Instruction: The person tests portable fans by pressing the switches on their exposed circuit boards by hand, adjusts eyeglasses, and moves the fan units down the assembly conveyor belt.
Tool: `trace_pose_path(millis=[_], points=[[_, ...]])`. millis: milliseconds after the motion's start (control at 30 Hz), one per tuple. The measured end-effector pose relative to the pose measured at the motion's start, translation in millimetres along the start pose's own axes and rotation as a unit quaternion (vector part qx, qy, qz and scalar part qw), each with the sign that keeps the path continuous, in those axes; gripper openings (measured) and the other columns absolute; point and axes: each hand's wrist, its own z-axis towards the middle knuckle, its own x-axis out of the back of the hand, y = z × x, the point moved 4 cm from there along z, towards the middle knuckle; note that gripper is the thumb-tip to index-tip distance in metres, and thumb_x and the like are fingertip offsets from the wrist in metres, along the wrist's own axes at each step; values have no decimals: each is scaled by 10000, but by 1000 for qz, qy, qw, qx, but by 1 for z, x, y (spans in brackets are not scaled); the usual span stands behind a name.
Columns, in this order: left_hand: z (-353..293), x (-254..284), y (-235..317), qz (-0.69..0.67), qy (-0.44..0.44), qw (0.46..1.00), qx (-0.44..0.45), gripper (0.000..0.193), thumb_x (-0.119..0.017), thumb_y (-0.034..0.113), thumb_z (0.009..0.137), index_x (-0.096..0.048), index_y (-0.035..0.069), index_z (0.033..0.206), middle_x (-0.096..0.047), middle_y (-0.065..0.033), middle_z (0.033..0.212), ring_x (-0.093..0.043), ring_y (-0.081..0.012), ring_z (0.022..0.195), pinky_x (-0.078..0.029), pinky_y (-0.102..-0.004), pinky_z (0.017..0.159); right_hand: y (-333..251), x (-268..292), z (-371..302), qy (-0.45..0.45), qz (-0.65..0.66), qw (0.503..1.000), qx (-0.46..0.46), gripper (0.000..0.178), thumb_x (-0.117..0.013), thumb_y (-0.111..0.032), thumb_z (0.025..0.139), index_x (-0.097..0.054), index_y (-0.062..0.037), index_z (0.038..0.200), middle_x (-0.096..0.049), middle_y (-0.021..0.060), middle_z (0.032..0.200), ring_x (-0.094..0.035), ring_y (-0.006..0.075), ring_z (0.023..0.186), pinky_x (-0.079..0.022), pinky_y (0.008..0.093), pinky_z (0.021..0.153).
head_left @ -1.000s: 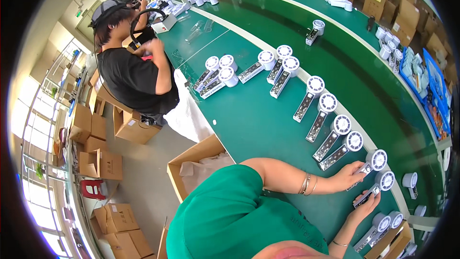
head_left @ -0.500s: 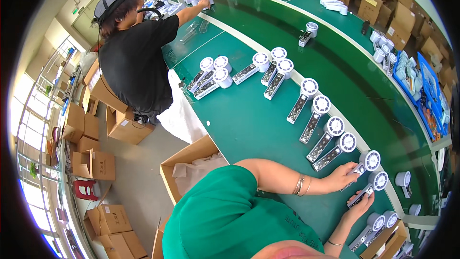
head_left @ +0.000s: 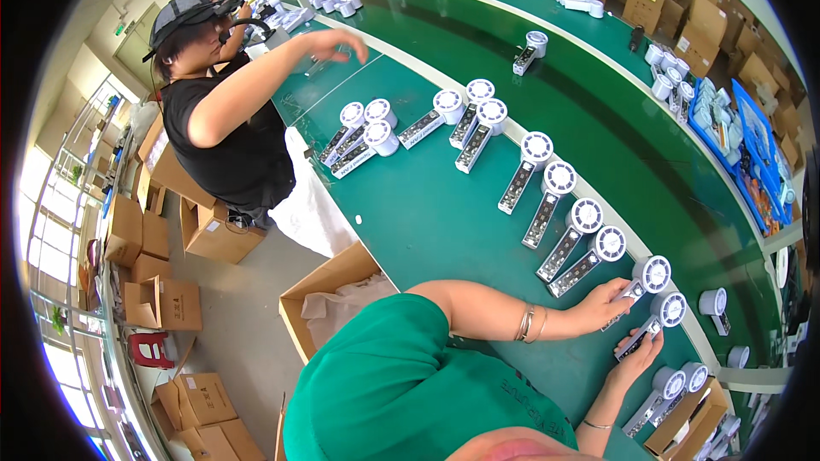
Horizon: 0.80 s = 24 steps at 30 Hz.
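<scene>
My left hand is closed around the handle of a white handheld fan, whose round head leans toward the conveyor. Just nearer to me, my right hand grips the handle of a second handheld fan, with dark inner parts showing along it. The two heads lie close together at the right of the green table. Beside my left hand rests another handheld fan, its handle also exposing inner parts. Fingers of both hands are partly hidden by the handles.
More handheld fans line the conveyor's pale edge. A small open carton stands near my right forearm, a larger carton left of the table. Fans ride the green conveyor. At the left a co-worker stretches an arm out.
The co-worker's arm has come back from the far fans and now hangs over the table, hand empty. My view has shifted slightly; both my hands keep their fans in nearly the same place.
</scene>
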Motion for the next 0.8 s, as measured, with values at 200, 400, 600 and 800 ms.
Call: trace_pose_path(millis=[200, 400, 600, 800], points=[[-3, -3, -5, -12, -2, 1000, 7, 371, -520, 171, 922, -427, -7, 1234, -552, -32, 900, -519, -75, 792, -450, -231, 655, -3, 1, -5, -7, -9, 1000, -5, 348, -378, -220, 944, -395, -53, 1249, -561, 56, 801, -494, 87, 560, -404, 201, 456], [0, -4, -10, 15, -2, 1000, -2, 363, -545, 161, 916, -437, 9, 1228, -582, -44, 952, -560, -80, 826, -487, -246, 640, 2, 9, -4, 18, -3, 1000, 2, 377, -397, -232, 937, -380, -61, 1272, -562, 51, 775, -499, 95, 541, -391, 210, 425], [1, 4, -1, 42, 22, 999, 15, 378, -543, 185, 917, -404, 21, 1228, -640, -79, 877, -579, -96, 677, -476, -232, 539, -3, -2, 2, 2, 16, 999, -40, 407, -470, -223, 904, -367, -67, 1266, -585, 103, 832, -511, 128, 538, -398, 234, 425], [0, -4, -1, 78, 20, 996, 39, 318, -501, 184, 929, -459, -9, 1179, -621, -82, 880, -562, -101, 733, -472, -227, 611, 1, 3, 6, -19, -13, 1000, -9, 370, -477, -137, 906, -356, 6, 1225, -529, 73, 828, -500, 90, 536, -402, 225, 409]])
